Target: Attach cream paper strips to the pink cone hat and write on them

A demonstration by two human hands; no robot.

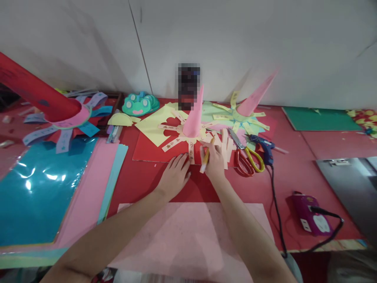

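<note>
A pink paper cone (193, 120) stands on a pale scalloped base, with lettered paper strips (172, 144) fanning out around it. My left hand (176, 173) lies flat, fingers spread, on a red sheet (144, 151), its fingertips beside the front strip (191, 149). In my right hand (216, 161) is a yellow-brown marker (206, 157), gripped near that same strip. Whether the marker's tip touches paper is hidden by the fingers. Loose pale strips (225, 143) lie just right of my right hand.
Scissors (249, 159) and a blue glue gun (266, 151) lie to the right, its cord running to a purple power strip (312, 216). A second pink cone (257, 94) stands behind. Frog cutouts (141, 104), a large red cone (38, 92) and packaged blue sheets (44, 192) are left.
</note>
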